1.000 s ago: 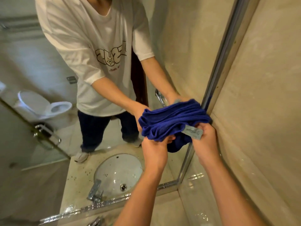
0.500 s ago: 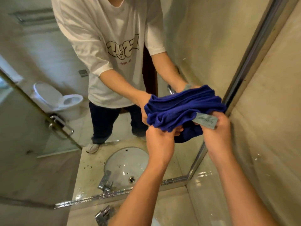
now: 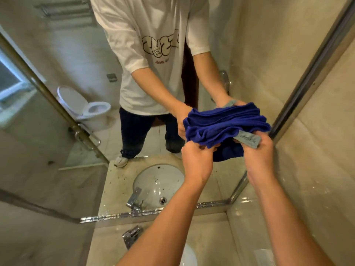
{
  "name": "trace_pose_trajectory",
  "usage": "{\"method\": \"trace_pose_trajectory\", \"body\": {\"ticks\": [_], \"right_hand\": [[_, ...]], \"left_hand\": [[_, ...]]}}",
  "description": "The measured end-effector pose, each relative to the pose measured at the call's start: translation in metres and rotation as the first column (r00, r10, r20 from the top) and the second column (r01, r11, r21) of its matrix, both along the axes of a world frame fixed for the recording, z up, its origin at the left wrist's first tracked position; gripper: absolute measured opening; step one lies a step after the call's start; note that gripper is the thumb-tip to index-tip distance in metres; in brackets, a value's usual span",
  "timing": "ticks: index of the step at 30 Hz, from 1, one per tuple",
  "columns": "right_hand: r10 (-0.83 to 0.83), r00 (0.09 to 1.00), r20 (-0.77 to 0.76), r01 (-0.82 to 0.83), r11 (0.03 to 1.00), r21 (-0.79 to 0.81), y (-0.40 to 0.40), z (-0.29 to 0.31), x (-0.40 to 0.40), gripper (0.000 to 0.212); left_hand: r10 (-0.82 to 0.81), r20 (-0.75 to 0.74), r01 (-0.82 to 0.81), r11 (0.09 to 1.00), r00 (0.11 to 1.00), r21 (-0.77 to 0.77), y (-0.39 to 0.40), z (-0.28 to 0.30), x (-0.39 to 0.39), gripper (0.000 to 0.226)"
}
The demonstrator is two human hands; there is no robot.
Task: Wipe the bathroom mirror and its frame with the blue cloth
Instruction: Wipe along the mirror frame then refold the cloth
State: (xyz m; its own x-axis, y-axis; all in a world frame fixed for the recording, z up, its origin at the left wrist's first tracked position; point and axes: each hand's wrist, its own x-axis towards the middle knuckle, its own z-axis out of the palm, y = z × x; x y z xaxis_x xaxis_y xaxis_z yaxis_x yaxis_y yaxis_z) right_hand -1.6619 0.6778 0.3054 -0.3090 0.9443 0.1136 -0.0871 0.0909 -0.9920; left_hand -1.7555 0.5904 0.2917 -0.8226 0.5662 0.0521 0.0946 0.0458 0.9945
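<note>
- The blue cloth (image 3: 222,129) looks soft, light and floppy — likely best gripped in bunched folds, not by its grey tag (image 3: 247,140).
- It sits bunched at about 2 o'clock, against the mirror (image 3: 76,131) near the frame (image 3: 307,73).
- Left hand (image 3: 196,164) grips its lower left folds; right hand (image 3: 259,156) pinches the tag end.
- Both forearms reach up and forward — wrists straight.

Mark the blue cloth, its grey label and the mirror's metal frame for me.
blue cloth (image 3: 221,127): head view, on the bunched folds.
grey label (image 3: 247,140): head view, middle of the tag.
mirror frame (image 3: 311,68): head view, on the right vertical metal strip.
</note>
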Motion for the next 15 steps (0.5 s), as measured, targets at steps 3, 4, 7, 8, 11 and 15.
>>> {"method": "trace_pose_trajectory", "body": {"ticks": [3, 4, 7, 8, 11, 15], "right_hand": [[0.014, 1.000, -0.003, -0.014, 1.000, 0.004, -0.017, -0.001, -0.016, 0.024], [0.018, 1.000, -0.004, -0.018, 1.000, 0.010, -0.024, -0.001, -0.022, 0.025], [0.040, 0.999, 0.010, -0.040, 0.999, 0.013, -0.050, -0.006, -0.044, 0.028], [0.052, 0.998, 0.019, -0.052, 0.999, 0.009, -0.060, -0.009, -0.052, 0.030], [0.073, 0.997, 0.034, -0.072, 0.997, -0.015, -0.093, -0.015, -0.078, 0.031], [0.108, 0.992, 0.071, -0.107, 0.994, -0.022, -0.139, -0.018, -0.115, 0.034]], "left_hand": [[0.004, 0.020, -0.005, 1.000, 1.000, 0.018, -0.018, 0.001, -0.015, 0.020], [0.004, 0.022, -0.004, 1.000, 1.000, 0.025, -0.025, 0.001, -0.021, 0.018], [0.025, 0.020, -0.025, 0.999, 1.000, 0.035, -0.053, 0.000, -0.043, 0.015], [0.038, 0.017, -0.039, 0.999, 0.999, 0.031, -0.064, -0.002, -0.052, 0.015], [0.065, -0.004, -0.064, 0.998, 0.998, 0.023, -0.098, -0.009, -0.079, 0.012], [0.115, -0.025, -0.115, 0.993, 0.993, -0.013, -0.146, -0.021, -0.120, 0.021]]}}
